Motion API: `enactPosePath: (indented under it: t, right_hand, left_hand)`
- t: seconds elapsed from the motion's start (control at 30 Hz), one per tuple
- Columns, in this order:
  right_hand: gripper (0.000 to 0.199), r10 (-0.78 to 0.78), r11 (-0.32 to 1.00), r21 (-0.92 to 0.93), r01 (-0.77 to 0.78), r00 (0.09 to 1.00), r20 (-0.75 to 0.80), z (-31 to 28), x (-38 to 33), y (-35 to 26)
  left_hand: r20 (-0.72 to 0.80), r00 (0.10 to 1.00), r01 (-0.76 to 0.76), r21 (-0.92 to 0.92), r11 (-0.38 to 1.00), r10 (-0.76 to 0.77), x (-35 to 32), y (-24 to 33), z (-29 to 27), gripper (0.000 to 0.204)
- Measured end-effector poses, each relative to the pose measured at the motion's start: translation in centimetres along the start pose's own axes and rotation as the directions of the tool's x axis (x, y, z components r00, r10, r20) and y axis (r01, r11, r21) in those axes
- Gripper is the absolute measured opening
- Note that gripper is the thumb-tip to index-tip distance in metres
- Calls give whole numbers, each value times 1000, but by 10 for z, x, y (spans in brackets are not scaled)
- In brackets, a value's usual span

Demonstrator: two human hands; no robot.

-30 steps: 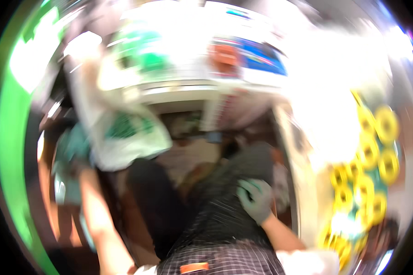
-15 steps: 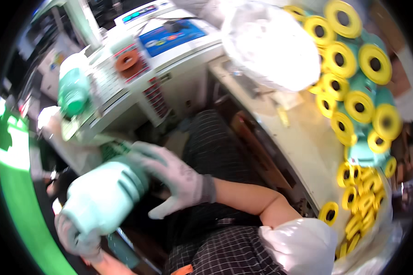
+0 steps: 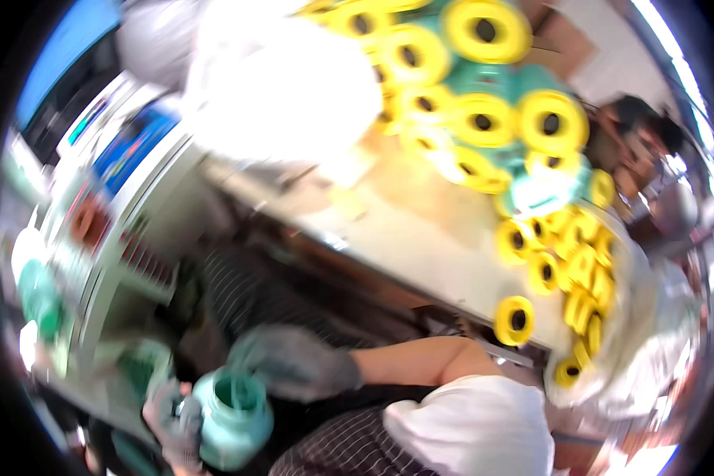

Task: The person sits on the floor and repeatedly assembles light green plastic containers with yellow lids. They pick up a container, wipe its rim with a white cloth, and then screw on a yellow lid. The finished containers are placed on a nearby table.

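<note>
And the left hand, in a grey knitted glove, has its fingers wrapped around one smooth, teal plastic jar, round-mouthed, over the lap, off the surface's near edge! The gloved right hand is a blur just beside the jar's mouth; can't tell whether it's gripping. Out to the surface: one flat yellow ring at the near right corner, more heaped by the right edge, too overlapped to count. Toward the far edge, yellow-ended teal bottles stack up beside one glaring white bag.
</note>
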State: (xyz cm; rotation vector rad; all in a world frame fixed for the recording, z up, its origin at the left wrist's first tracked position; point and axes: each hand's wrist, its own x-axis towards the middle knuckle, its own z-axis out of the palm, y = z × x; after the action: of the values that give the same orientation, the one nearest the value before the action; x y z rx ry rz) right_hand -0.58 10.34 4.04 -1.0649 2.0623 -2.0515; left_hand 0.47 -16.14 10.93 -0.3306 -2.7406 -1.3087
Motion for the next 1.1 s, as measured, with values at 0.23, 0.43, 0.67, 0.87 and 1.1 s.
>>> enactPosePath:
  t: [0.23, 0.43, 0.67, 0.87, 1.1]
  right_hand:
    - [17, -9, 968, -248, 48, 988, 153, 19, -44, 12]
    - [26, -29, 844, -521, 129, 980, 196, 38, -60, 17]
    - [20, 489, 867, -426, -259, 612, 622, 15, -5, -16]
    - [20, 302, 947, -302, -111, 631, 715, 22, 22, -3]
    - [27, -25, 868, -341, 360, 718, 696, 25, 34, -3]
  left_hand:
    - [212, 970, 107, 84, 991, -123, -23, -29, 32, 16]
    - [80, 884, -467, 128, 875, 460, -5, -7, 29, 29]
    - [435, 855, -317, 9, 948, 282, 1, 38, 20, 74]
    - [528, 841, -161, 29, 987, 122, 14, 51, 15, 78]
    - [643, 765, 17, 38, 999, -38, 20, 49, -5, 86]
